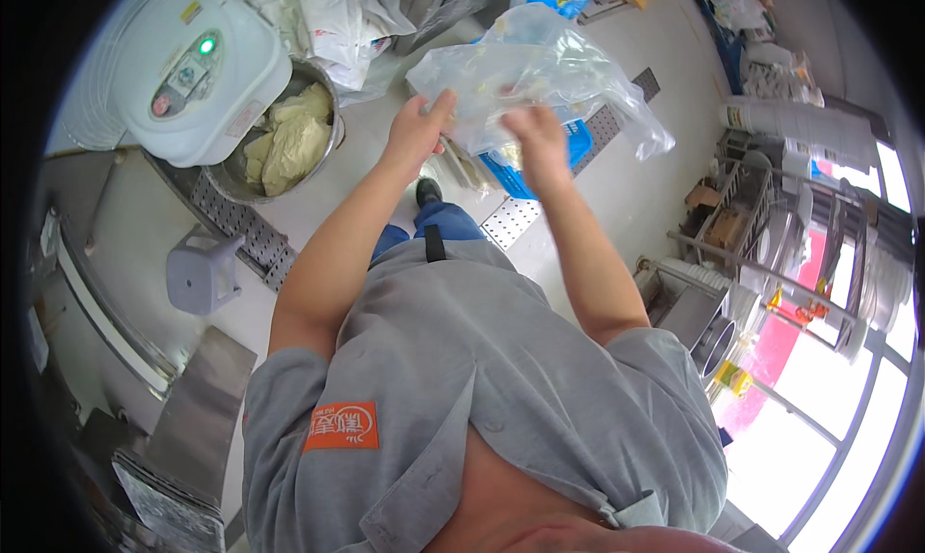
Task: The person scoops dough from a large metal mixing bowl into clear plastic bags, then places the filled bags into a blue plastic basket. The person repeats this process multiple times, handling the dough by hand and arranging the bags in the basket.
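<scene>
A large clear plastic bag [571, 58] is spread out in front of me, crumpled, with small pale bits sticking to it. My left hand [421, 130] pinches its near left edge between thumb and fingers. Blurred by motion, my right hand [540, 145] is at the bag's near edge; whether its fingers grip the film cannot be made out. Below the bag stands a blue plastic basket [512, 181], mostly covered, with something pale inside. To the left, lumps of pale yellow dough [296, 148] lie in a metal mixing bowl [334, 94].
A white dough mixer [246, 69] with a lit green button stands over the bowl. Nearby are a grey plastic stool [202, 275] and perforated drain covers [512, 220]. White sacks [347, 25] lie beyond the bowl. Metal racks [766, 264] line the right side.
</scene>
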`<state>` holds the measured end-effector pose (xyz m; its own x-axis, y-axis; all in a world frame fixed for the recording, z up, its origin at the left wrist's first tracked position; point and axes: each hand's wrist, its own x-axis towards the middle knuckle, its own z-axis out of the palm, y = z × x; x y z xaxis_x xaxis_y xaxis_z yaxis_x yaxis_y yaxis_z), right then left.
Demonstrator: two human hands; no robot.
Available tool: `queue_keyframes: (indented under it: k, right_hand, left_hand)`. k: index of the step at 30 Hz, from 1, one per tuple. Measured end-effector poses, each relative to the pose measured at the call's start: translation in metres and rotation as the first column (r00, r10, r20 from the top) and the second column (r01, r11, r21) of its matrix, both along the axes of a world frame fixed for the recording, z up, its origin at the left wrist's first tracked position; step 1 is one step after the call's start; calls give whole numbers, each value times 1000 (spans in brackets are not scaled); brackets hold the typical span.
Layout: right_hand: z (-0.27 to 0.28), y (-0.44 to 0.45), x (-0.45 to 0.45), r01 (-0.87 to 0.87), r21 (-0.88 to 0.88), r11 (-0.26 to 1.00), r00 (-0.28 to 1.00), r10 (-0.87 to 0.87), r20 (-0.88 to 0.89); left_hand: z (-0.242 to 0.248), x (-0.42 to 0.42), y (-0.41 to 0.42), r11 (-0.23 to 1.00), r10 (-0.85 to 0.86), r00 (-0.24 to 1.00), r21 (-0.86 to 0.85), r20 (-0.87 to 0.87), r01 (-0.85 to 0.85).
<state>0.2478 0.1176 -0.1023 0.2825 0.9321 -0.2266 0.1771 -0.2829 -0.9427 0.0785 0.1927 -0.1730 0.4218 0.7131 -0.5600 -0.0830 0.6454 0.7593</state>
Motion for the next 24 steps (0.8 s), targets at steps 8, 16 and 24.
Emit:
queue_keyframes:
  k: [8, 16, 24]
  right_hand:
    - [7, -11, -11, 406, -33, 913, 709, -338, -619]
    - [4, -45, 17, 371, -31, 928, 745, -317, -586]
    - [20, -67, 45, 154, -28, 988, 949, -156, -273]
  left_hand:
    - [42, -23, -5, 966, -127, 976, 203, -175, 162]
    - [72, 34, -42, 90, 226, 890, 918, -397, 387]
    - [96, 76, -63, 333, 184, 857, 850, -482, 407]
